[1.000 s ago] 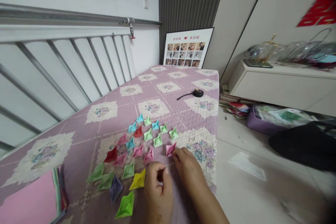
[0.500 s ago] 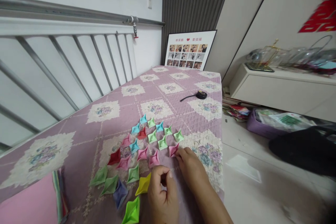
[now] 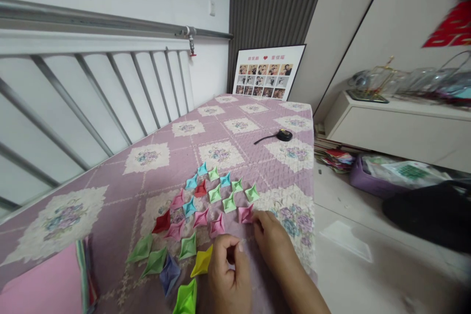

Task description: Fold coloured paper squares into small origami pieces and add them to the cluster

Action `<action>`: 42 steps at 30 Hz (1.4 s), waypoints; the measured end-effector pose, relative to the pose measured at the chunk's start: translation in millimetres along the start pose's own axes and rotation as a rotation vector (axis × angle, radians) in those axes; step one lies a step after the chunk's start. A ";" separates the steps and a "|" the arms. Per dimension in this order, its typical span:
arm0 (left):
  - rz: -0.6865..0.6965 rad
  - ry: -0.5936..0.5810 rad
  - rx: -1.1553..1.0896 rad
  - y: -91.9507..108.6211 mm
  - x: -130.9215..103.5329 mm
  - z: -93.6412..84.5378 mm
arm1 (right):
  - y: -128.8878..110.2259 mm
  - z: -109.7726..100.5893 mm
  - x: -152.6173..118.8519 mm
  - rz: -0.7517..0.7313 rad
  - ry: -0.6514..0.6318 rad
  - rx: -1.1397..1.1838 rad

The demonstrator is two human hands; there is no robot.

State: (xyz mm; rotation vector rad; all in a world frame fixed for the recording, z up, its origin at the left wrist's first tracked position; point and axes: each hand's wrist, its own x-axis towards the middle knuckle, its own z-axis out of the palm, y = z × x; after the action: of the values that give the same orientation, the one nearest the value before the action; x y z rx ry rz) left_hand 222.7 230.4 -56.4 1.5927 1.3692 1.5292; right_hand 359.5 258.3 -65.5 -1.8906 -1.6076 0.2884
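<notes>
My right hand (image 3: 271, 236) rests on the tablecloth with its fingers curled together, just beside the right corner of a pink folded paper piece (image 3: 245, 214). Nothing shows in its fingers. Closer to me, my left hand (image 3: 230, 274) is curled, thumb and forefinger bent toward each other in a loop with nothing visible in it. A yellow folded piece (image 3: 202, 261) sits against its left side, and a bright green one (image 3: 185, 297) lies nearer. Ahead, several more four-pointed folded papers stand in slanting rows, among them a red piece (image 3: 162, 222) and a blue one (image 3: 189, 207).
A stack of coloured paper (image 3: 40, 282) lies at the near left of the flowered tablecloth (image 3: 154, 127). Farther back is a black tape measure (image 3: 284, 135). A radiator (image 3: 110, 103) runs along the left; a photo board (image 3: 268, 72) leans behind the table. A purple basket (image 3: 362, 176) stands right.
My right hand has drawn slightly right, away from the pink folded piece, which stays on the cloth. My left hand has hardly moved. The view has shifted a little.
</notes>
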 end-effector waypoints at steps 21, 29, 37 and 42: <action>-0.079 -0.295 0.298 -7.0 -13.3 17.0 | 4.5 -22.0 -19.3 0.104 0.017 0.092; -0.157 -0.379 0.267 -10.9 -5.1 18.0 | -14.7 -25.4 -20.4 0.226 -0.150 0.016; -0.146 -0.412 0.262 -6.2 -3.0 17.7 | -18.2 -19.9 -19.6 0.211 -0.177 0.004; -0.137 -0.407 0.231 -6.2 -2.1 17.1 | -16.4 -17.2 -20.3 0.212 -0.174 0.009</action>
State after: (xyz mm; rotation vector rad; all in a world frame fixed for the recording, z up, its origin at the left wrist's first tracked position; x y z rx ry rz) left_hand 237.4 235.1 -66.4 1.7843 1.4188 0.9268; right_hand 350.9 234.5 -47.1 -2.0807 -1.5122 0.5625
